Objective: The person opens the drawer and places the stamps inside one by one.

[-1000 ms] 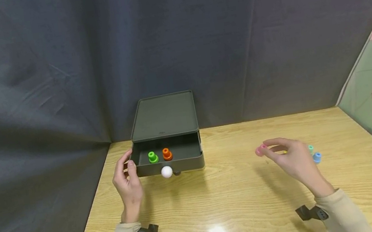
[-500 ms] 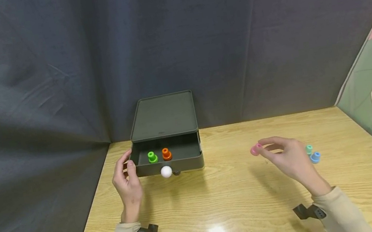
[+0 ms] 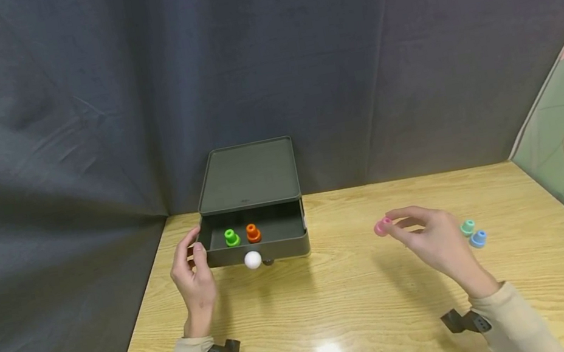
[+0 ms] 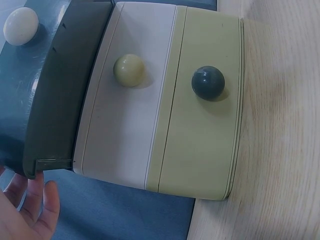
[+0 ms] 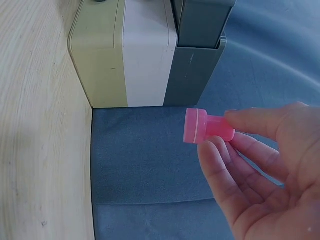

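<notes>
My right hand (image 3: pixel 433 238) pinches a small pink plastic piece (image 5: pixel 196 126) by its narrow stem, above the table; its wide round base faces away from the fingers. My left hand (image 3: pixel 194 276) grips the left front corner of the pulled-out dark top drawer (image 3: pixel 288 248), its thumb at the front; in the left wrist view its fingertips (image 4: pixel 50 197) are at that corner. Inside the drawer, a green piece (image 3: pixel 231 238) and an orange piece (image 3: pixel 253 233) of like shape stand upright. A white knob (image 3: pixel 253 260) sits on the drawer front.
Below the open drawer, the cabinet has a white drawer (image 4: pixel 120 130) and a pale green drawer (image 4: pixel 200 145), both closed. A mint piece (image 3: pixel 468 227) and a blue piece (image 3: pixel 478 239) stand on the wooden table (image 3: pixel 393 318) beyond my right hand. Dark curtain (image 3: pixel 265 68) hangs behind.
My right hand has moved a little left with the pink piece, so the mint and blue pieces show fully. The left hand and drawer have stayed in place.
</notes>
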`<act>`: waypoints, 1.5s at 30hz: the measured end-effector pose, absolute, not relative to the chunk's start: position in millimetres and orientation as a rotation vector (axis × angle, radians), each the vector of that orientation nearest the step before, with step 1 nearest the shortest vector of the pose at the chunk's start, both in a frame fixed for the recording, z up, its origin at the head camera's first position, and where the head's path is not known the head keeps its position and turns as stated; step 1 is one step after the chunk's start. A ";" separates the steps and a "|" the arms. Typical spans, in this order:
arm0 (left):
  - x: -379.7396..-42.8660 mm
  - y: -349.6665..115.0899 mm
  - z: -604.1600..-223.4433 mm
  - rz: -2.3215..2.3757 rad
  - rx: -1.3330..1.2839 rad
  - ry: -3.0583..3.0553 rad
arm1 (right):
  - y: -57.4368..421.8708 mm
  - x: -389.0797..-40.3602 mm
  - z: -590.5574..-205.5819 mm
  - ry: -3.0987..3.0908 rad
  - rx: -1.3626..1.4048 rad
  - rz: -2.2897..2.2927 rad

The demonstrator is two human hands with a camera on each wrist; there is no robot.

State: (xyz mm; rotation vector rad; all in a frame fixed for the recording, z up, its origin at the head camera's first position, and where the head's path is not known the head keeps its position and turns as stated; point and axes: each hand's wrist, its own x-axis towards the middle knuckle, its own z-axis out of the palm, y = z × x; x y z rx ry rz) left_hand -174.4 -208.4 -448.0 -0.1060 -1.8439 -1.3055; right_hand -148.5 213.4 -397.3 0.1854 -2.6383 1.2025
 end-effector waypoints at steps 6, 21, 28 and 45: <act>-175.1 -208.7 -448.0 -1.313 -0.108 -1.838 | 210.5 -147.5 -396.4 -2.635 0.181 1.228; -174.7 -208.7 -446.8 -1.315 -0.108 -1.850 | 200.6 -146.1 -393.0 -2.604 0.210 1.234; -174.4 -208.8 -447.5 -1.308 -0.103 -1.849 | 197.4 -145.8 -390.1 -2.605 0.223 1.265; -175.1 -208.2 -447.6 -1.312 -0.120 -1.831 | 190.2 -143.9 -377.8 -2.620 0.219 1.315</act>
